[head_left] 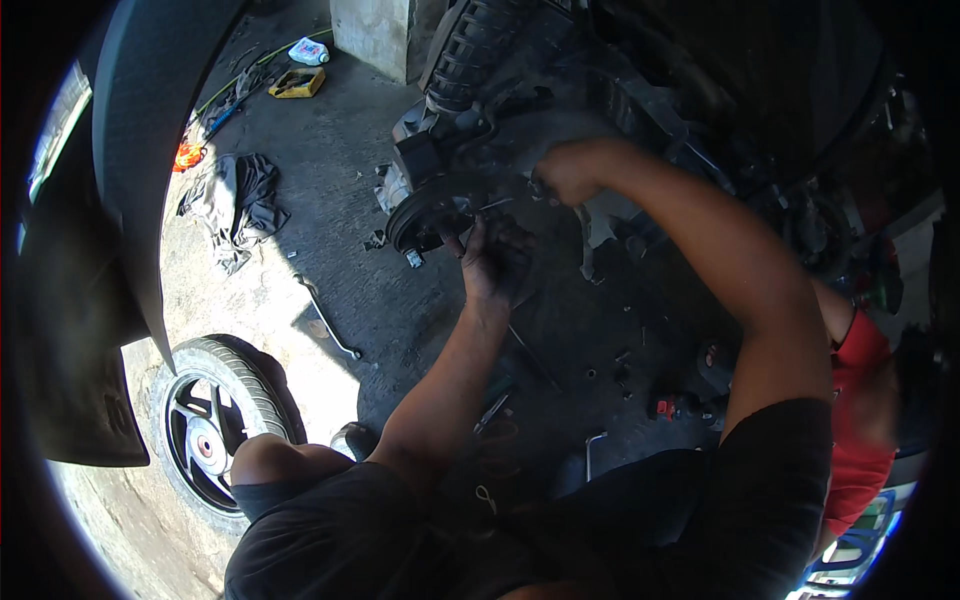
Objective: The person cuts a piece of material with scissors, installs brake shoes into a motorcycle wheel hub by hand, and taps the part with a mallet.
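Nearest, left of the person's knee, a loose wheel [215, 430] with a black tyre lies flat on the concrete floor [330, 200], sunlit bare floor beyond it. A long metal bar [327, 318] lies between the wheel and the brake drum [428, 215]. The left hand [497, 262], fingers curled, touches the brake drum's lower edge; the right hand [566, 172] is clenched on a part just right of it, too dark to identify. Left of the drum lies a grey rag [235, 200]; farther off, a yellow tray [297, 82] and a pale blue packet [309, 51] by the pillar [375, 35].
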The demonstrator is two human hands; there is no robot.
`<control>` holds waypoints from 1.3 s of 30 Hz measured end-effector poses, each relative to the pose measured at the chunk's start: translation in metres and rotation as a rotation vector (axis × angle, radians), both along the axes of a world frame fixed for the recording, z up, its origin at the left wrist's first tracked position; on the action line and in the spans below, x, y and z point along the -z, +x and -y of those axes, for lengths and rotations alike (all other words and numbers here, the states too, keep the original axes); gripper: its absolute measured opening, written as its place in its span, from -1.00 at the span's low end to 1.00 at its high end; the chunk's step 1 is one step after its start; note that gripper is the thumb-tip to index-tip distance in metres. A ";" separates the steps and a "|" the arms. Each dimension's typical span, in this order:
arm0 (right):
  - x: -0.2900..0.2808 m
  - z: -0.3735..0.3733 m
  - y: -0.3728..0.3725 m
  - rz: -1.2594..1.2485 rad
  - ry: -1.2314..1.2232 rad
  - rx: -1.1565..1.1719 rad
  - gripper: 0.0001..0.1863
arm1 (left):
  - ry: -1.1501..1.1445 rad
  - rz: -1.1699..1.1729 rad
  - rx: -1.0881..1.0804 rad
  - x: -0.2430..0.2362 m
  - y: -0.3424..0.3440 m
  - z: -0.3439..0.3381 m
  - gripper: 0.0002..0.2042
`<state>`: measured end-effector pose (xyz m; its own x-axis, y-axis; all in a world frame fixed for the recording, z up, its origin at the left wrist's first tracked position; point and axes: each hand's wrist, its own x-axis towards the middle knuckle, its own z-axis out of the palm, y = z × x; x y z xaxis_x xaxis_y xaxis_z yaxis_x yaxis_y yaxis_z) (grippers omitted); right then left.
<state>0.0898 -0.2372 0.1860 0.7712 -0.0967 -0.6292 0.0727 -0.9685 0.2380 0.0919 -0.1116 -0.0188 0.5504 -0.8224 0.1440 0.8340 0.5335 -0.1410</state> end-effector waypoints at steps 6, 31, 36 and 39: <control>0.007 0.009 -0.009 0.048 0.111 0.028 -0.57 | 0.016 -0.067 -0.017 -0.035 -0.016 -0.009 -0.87; -0.014 -0.017 0.002 0.099 -0.036 -0.075 -0.67 | 0.049 -0.060 0.038 -0.019 -0.002 -0.009 -0.84; 0.010 0.017 -0.003 0.074 0.018 -0.148 -0.70 | 0.073 0.060 0.030 -0.012 -0.005 -0.006 -0.77; 0.009 0.015 0.005 0.080 -0.017 -0.177 -0.71 | -0.006 0.058 0.065 0.002 -0.001 -0.004 -0.77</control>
<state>0.0947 -0.2527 0.1772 0.8244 0.0349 -0.5649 0.2222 -0.9379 0.2664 0.0905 -0.1080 -0.0208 0.4867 -0.8550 0.1792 0.8736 0.4773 -0.0951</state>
